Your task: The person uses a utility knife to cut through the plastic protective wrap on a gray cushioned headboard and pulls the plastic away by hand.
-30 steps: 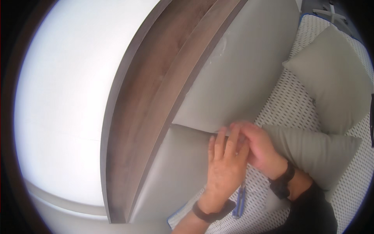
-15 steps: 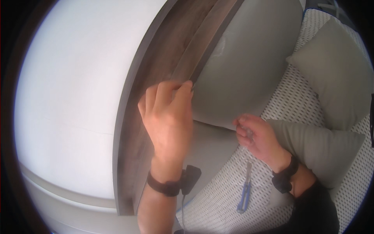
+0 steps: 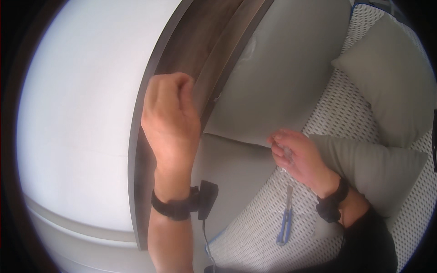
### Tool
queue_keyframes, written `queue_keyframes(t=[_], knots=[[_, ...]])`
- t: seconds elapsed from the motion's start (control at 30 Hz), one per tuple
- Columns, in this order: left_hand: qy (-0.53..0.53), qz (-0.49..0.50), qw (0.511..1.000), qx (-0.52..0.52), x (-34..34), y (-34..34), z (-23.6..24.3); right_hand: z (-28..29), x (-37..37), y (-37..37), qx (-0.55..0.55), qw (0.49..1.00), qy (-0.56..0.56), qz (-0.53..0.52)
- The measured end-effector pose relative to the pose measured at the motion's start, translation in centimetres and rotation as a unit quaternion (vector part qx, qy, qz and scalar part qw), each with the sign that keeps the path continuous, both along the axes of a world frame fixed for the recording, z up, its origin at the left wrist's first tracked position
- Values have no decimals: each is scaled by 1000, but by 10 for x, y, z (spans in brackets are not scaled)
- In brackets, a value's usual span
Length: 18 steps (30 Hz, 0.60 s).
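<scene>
Headboard (image 3: 182, 54), dark wood, is the landmark: the left hand (image 3: 170, 118) has risen from the grey panel (image 3: 282, 77) beside it and now rests curled against its edge. Right hand (image 3: 298, 157), below that panel, pinches something small and unclear. Blue-handled screwdriver (image 3: 286, 218) lies on the mattress (image 3: 346, 109), untouched.

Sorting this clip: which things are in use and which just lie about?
In use: left hand on the dark wooden headboard; right hand pinching a small clear thing, too small to identify.
Lying about: blue-handled tool, grey pillows, dotted mattress.
</scene>
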<state>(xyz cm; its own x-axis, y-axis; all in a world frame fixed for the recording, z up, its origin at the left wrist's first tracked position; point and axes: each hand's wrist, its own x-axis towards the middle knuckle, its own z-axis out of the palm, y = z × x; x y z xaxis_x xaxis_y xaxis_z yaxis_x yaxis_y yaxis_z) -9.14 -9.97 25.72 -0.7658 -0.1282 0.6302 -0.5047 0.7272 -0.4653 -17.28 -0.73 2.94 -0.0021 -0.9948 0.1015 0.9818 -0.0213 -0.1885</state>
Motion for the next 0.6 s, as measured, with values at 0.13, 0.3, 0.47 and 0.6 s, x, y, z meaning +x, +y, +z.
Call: queue_keyframes(t=[0.13,0.3,0.47,0.6], knots=[[-105,-34,993,-36,9,4,-8,1,1,-1,3,1000,12,-4],[-131,-31,986,-94,13,-6,-24,2,1,-1,1,1000,19,-6],[-160,1,983,-89,9,-14,-28,2,1,-2,8,1000,17,-7],[-135,-34,988,-60,-1,-22,-25,1,2,-3,9,1000,26,-7]])
